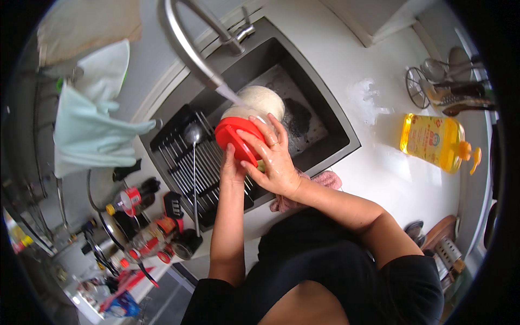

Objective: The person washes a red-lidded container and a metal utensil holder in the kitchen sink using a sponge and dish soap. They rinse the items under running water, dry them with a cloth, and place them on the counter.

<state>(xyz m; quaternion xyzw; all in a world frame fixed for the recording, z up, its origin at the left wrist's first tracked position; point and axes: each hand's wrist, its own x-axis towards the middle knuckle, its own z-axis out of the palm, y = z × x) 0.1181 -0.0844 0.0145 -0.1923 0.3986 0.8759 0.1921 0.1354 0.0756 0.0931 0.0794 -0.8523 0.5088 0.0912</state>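
My left hand [232, 167] grips the lower edge of a red plastic lid-like piece [239, 138] over the sink [321, 97]. Wet and with its fingers spread, my right hand [276, 164] presses on the same piece from the other side. A raised red ridge or second rim crosses its face; which, I cannot tell. Water [228, 94] runs from the metal faucet [189, 55] just behind the red piece. A pale rounded vessel [262, 99] sits in the sink beyond my hands, partly hidden by the stream and the red piece.
A slatted drying rack [183, 162] spans the sink's left side, with a long-handled ladle [195, 136] on it. Pale green rubber gloves [95, 134] hang at left above several bottles [148, 239]. A pink cloth [327, 179] lies at the front edge; yellow dish soap [430, 140] stands right.
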